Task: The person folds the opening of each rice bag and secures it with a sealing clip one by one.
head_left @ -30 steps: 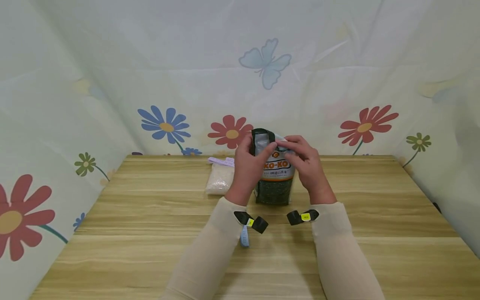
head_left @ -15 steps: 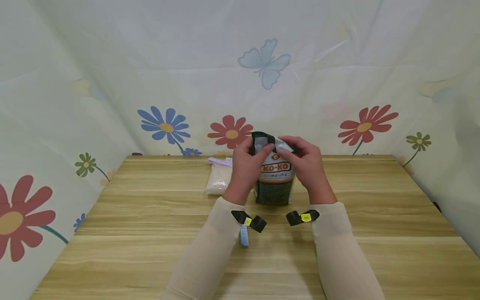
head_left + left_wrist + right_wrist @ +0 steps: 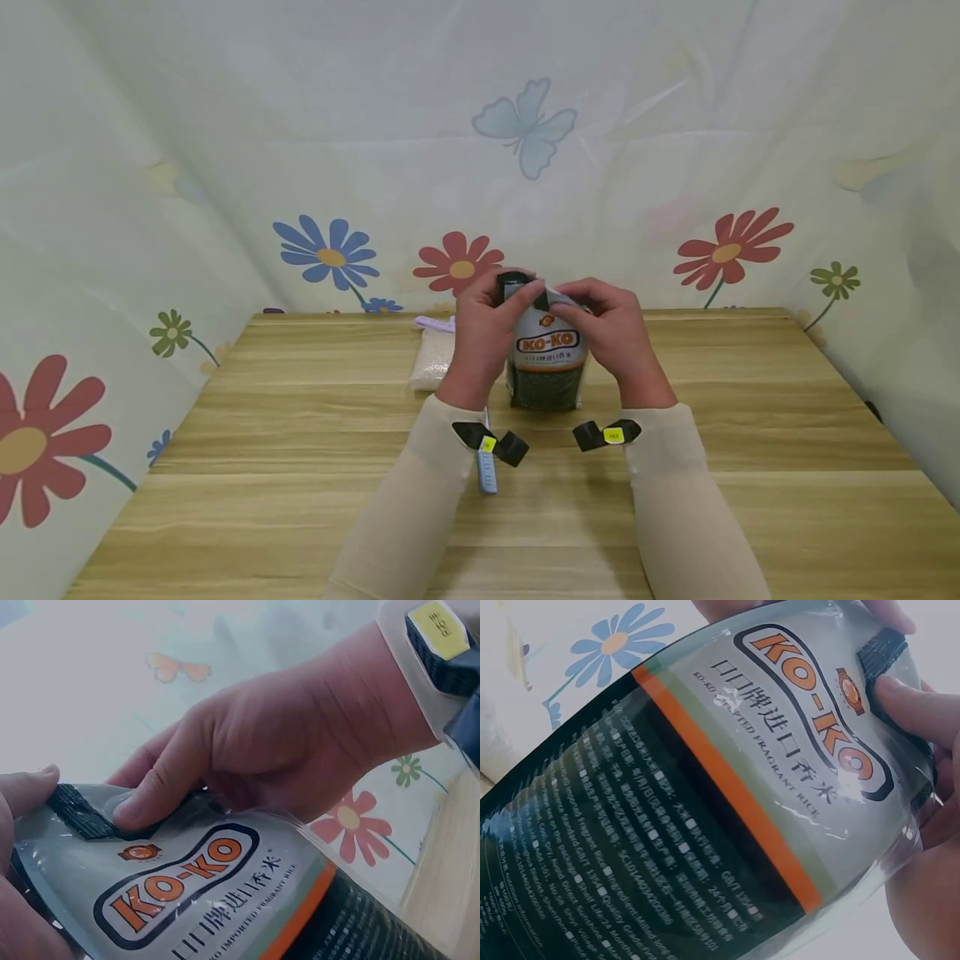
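Observation:
A KO-KO rice bag (image 3: 549, 367), dark green below and silver-white above, stands upright on the wooden table with its top bent over. My left hand (image 3: 482, 337) grips the top's left side, thumb on the front. Opposite it, my right hand (image 3: 617, 337) pinches the right side of the top. In the left wrist view, the right thumb (image 3: 146, 802) presses on the folded dark edge (image 3: 86, 814) of the bag. The right wrist view shows the bag's printed front (image 3: 727, 795) close up, with fingers of both hands at its top.
A small clear bag of white grains (image 3: 431, 362) lies left of the rice bag, partly behind my left hand. A purple marked strip (image 3: 431, 323) lies behind it. A light blue marked strip (image 3: 487, 473) sits by my left wrist. Flowered cloth (image 3: 360, 167) hangs behind the table.
The bag's top has been bent down lower toward the front, and both hands have come down slightly with it. My left hand has shifted a little left; the bag stays in place.

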Demonstrator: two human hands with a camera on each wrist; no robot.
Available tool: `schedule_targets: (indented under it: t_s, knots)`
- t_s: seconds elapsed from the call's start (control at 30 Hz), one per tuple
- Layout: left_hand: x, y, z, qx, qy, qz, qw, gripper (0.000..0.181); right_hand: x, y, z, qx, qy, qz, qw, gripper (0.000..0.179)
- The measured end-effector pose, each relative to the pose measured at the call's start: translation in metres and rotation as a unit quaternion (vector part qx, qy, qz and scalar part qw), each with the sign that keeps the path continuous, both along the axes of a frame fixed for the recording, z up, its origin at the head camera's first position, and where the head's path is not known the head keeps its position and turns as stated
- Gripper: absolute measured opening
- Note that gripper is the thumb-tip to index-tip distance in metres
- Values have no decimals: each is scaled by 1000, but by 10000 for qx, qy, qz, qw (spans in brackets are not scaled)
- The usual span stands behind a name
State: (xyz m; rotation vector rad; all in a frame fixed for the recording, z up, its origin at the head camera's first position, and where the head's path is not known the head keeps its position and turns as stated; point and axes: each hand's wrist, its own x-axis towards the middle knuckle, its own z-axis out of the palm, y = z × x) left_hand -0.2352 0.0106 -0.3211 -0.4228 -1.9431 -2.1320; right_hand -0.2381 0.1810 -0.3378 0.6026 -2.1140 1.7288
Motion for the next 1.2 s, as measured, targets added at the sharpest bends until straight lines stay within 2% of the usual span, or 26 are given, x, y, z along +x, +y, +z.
schedule_targets:
  t_s: [0.3,0.53,0.73,1.0,1.2]
  knots:
    - [1,1,3,587,-112,61,9982,25,3,2,4,-139,-75,-21,9999,20]
    - [1,1,3,680,50,181,9975,21,2,1,5,-39,-99,-47,9999,20]
    - [1,0,2,448,177,216,9986,21,4,1,5,205,-13,-9,9998,23]
    - [-1,-3,1,131,69,-178,9997,25,6,0,7,283,504,-237,9980,14]
    - [0,-3,3,-10,-14,-302,9995,25,8,0,8,220,588,-280,9976,15]
